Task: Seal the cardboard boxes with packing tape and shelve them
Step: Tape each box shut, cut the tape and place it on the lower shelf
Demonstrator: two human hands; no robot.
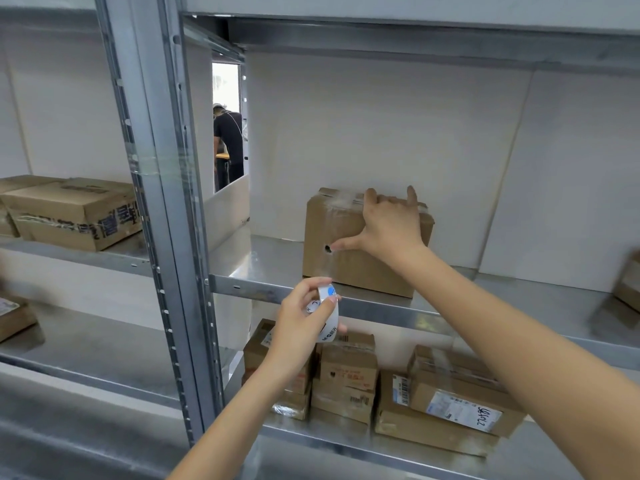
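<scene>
A taped brown cardboard box (332, 237) stands on the metal shelf (450, 299) in front of me, with a small round hole in its front face. My right hand (388, 226) lies flat on the box's front, fingers spread over its top edge and thumb stretched toward the hole. Lower down, in front of the shelf's rail, my left hand (304, 320) grips a roll of packing tape (328, 313) with a white printed core.
Several smaller taped and labelled boxes (450, 403) lie on the shelf below. A larger printed box (76, 213) sits on the left bay's shelf, beyond the steel upright (166, 202). Another box's corner (628, 285) shows at the right edge. A person (228, 147) stands behind the rack.
</scene>
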